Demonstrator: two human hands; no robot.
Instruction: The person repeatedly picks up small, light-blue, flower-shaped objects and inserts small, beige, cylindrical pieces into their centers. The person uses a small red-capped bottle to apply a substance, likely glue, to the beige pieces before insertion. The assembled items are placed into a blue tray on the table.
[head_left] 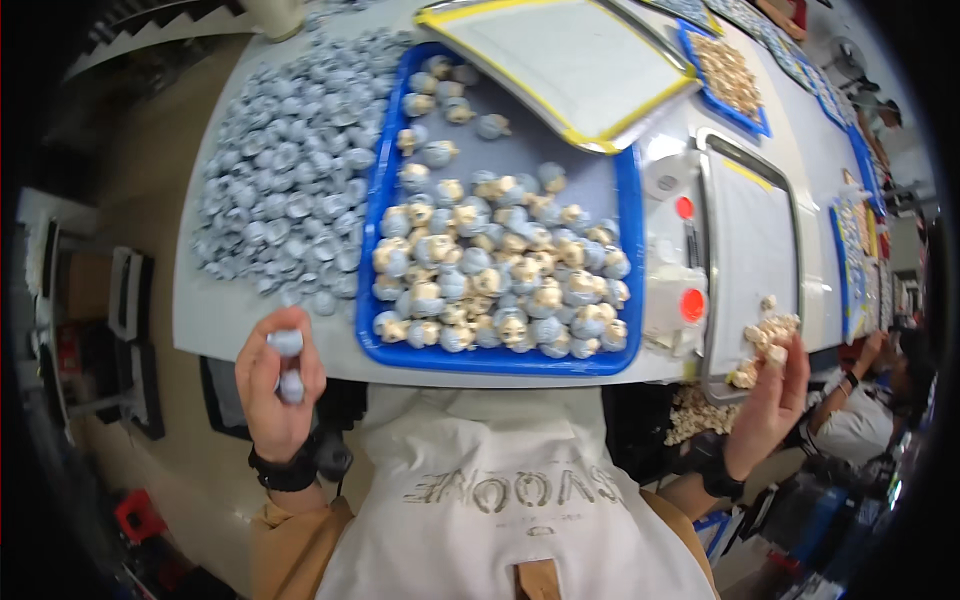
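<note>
My left hand (278,385) is raised at the table's near left edge, its fingers curled round two blue-grey shell pieces (285,343). Just beyond it spreads a big heap of similar cup-shaped blue-grey shells (285,170). My right hand (772,405) pinches a small cream piece (776,354) over the near end of a metal tray (708,240). A small pile of cream pieces (770,330) lies in that tray beside my fingers. Between my hands stands a blue tray (630,250) with many round blue-grey and cream figures (500,270), their fine detail blurred.
A yellow-edged metal tray (560,60) rests across the blue tray's far right corner. Clear containers with red caps (692,304) stand between the trays. Farther right is a blue tray of cream pieces (725,75). Another person (850,410) sits at the right.
</note>
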